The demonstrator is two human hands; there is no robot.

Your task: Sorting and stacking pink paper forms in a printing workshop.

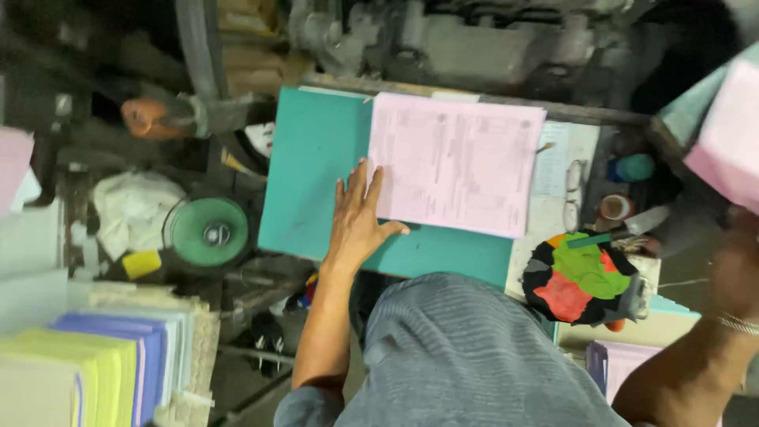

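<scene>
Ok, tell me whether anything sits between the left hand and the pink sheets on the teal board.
Nothing visible does. The left hand lies flat on the teal board, its fingers at the left edge of the pink sheets. The right hand is off at the frame's right edge, blurred.

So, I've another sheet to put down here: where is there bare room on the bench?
The teal board is bare on its left half, from its left edge to the left hand and the pink sheets. A thin teal strip shows below the sheets. Right of them it is crowded: a pale paper, small pots and a patchwork cloth bundle.
</scene>
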